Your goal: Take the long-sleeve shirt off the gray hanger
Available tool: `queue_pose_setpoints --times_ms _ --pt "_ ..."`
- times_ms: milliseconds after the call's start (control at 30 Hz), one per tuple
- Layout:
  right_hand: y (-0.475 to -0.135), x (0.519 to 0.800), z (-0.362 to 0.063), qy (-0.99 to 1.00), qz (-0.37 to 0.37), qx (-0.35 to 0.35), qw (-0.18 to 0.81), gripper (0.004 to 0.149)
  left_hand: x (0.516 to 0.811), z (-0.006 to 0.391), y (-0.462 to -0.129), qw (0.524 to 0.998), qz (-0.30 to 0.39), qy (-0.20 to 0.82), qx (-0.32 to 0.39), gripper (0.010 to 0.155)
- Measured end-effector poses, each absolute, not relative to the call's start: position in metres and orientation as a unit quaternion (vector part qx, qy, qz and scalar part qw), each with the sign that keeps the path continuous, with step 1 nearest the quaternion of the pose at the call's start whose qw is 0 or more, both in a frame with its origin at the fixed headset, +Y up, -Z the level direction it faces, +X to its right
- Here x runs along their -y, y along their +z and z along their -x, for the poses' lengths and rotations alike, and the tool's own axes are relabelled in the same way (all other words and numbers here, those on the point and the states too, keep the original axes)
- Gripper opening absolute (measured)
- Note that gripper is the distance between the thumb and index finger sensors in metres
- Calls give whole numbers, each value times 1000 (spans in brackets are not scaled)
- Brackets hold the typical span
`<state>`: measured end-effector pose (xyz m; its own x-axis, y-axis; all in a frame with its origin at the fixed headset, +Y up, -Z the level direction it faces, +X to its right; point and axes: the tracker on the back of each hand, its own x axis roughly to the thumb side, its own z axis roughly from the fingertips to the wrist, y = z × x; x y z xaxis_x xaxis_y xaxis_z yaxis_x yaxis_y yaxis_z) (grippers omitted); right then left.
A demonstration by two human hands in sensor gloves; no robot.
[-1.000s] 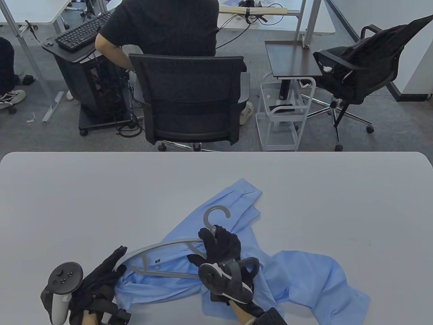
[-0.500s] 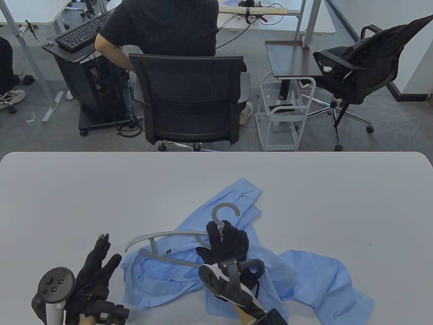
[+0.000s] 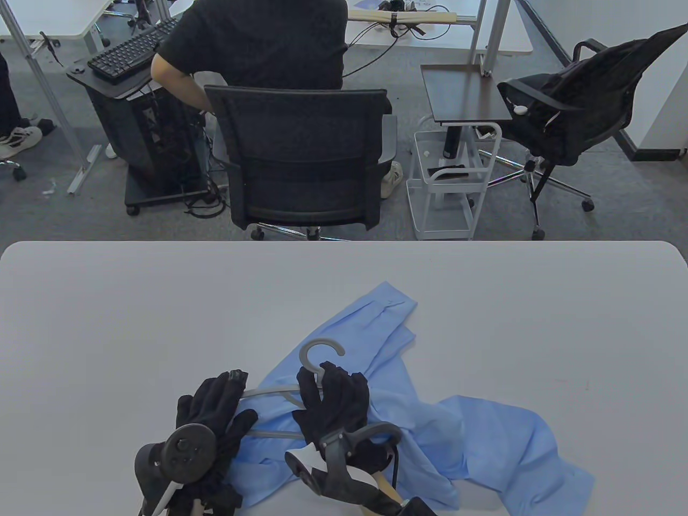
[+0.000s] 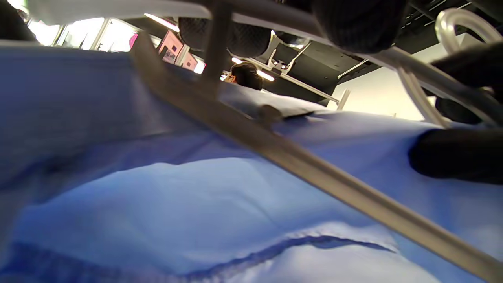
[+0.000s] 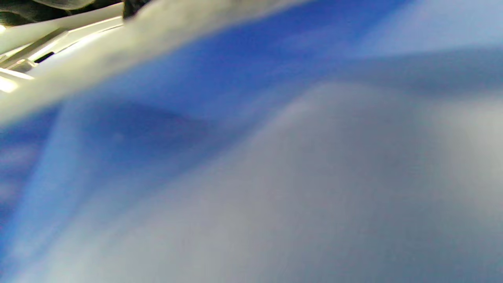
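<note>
A: Where is the gray hanger point(image 3: 279, 395) sitting, and which way is it pointing?

B: It is lying on top of the light blue long-sleeve shirt point(image 3: 408, 424) near the front edge of the white table point(image 3: 107, 322). Its hook point(image 3: 321, 352) is pointing toward the far side of the table, the open curl turning to the right. Its long axis is running roughly left to right, between the two hands.

A: What are the hands doing?

B: The right hand point(image 3: 336, 411) is wrapping its fingers around the hanger's neck, just under the hook. The left hand point(image 3: 215, 414) is lying over the hanger's left end with fingers spread; whether it is actually gripping the arm, I cannot tell.

A: And materials?

B: The hanger is looking like smooth molded plastic, with a thin curved top arm and a straight lower bar point(image 4: 314, 177) running diagonally across the left wrist view over the cloth. The shirt is thin woven fabric, crumpled, with a stitched hem point(image 4: 275, 247) showing close up. One sleeve point(image 3: 384, 309) is stretching toward the far side, and the rest is bunching out to the right. The right wrist view is showing only blurred blue cloth.
</note>
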<state>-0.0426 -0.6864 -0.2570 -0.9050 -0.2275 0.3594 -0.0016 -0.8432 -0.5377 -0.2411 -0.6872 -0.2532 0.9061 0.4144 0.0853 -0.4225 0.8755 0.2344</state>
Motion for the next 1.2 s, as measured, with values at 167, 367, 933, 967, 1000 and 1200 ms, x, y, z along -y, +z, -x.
queue_pose_setpoints --times_ms 167,367,933,967,1000,1200 --pt "-250 683 49 -931 220 -285 62 76 686 244 -250 963 -146 225 12 60" --pt "-245 679 51 -923 241 -293 62 78 685 250 -248 949 -178 260 -11 50" --pt "-246 607 -17 -910 216 -270 -228 59 688 280 -247 935 -190 296 -54 49" --pt "-250 612 -19 -926 202 -242 -209 66 687 279 -247 934 -192 296 -52 49" --pt "-255 618 -18 -943 188 -205 -184 74 686 279 -246 933 -195 297 -51 49" --pt "-273 656 4 -970 188 -87 -128 90 682 277 -243 929 -206 306 -43 49"
